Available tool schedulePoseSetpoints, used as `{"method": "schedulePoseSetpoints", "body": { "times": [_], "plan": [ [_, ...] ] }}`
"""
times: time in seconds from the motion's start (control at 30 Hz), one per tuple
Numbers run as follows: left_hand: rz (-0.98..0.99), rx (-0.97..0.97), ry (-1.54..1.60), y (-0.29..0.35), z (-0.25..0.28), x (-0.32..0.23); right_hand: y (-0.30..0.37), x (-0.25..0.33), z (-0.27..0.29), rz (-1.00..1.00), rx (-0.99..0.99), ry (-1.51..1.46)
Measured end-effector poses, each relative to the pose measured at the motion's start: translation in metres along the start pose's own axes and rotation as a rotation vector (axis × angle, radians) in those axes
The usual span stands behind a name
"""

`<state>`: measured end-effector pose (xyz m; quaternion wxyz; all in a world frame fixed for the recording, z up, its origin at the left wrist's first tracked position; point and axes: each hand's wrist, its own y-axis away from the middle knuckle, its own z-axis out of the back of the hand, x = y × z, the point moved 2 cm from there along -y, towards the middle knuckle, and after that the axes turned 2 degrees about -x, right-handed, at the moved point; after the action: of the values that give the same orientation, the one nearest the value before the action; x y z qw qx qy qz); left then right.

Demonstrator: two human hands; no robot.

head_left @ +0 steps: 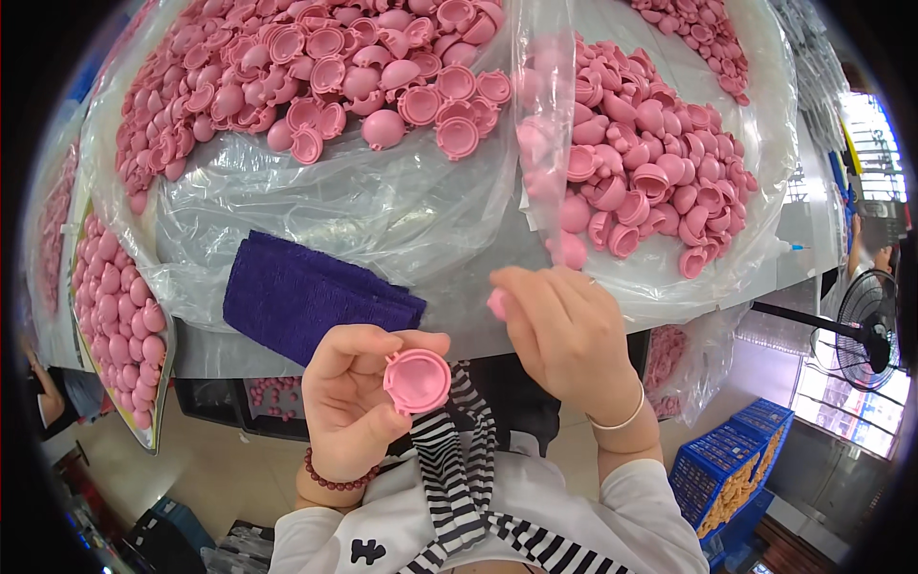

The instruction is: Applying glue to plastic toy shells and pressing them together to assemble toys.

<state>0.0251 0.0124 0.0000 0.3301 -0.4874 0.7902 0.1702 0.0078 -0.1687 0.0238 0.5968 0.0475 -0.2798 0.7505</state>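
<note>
My left hand (349, 392) pinches a pink plastic half shell (421, 379) by its edges, its hollow side facing up. The shell is round, with a small tab on its rim. To the right, my right hand (564, 330) is closed round another pink piece (498, 303); only a small part shows past the fingers, so its full shape is hidden. The two hands are apart, at the near edge of the grey table. Just beyond my left hand lies a folded purple cloth (311, 297).
A heap of pink half shells (382, 77) spreads over clear plastic sheeting (335, 201) at the back. More shells (660, 163) lie in a bag at right, and pink rounded pieces (115, 316) fill a tray at left. Blue crates (732, 459) and a fan (865, 330) stand at right.
</note>
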Motion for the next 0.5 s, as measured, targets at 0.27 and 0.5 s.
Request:
{"method": "schedulePoseSetpoints", "body": {
  "times": [0.27, 0.5],
  "plan": [
    [0.006, -0.024, -0.068, 0.003, 0.000, -0.006, -0.002, -0.001, 0.021, 0.057, 0.007, -0.075],
    [-0.056, -0.002, -0.407, -0.005, -0.011, -0.001, 0.001, 0.000, 0.018, -0.061, -0.109, -0.405]
  ]
}}
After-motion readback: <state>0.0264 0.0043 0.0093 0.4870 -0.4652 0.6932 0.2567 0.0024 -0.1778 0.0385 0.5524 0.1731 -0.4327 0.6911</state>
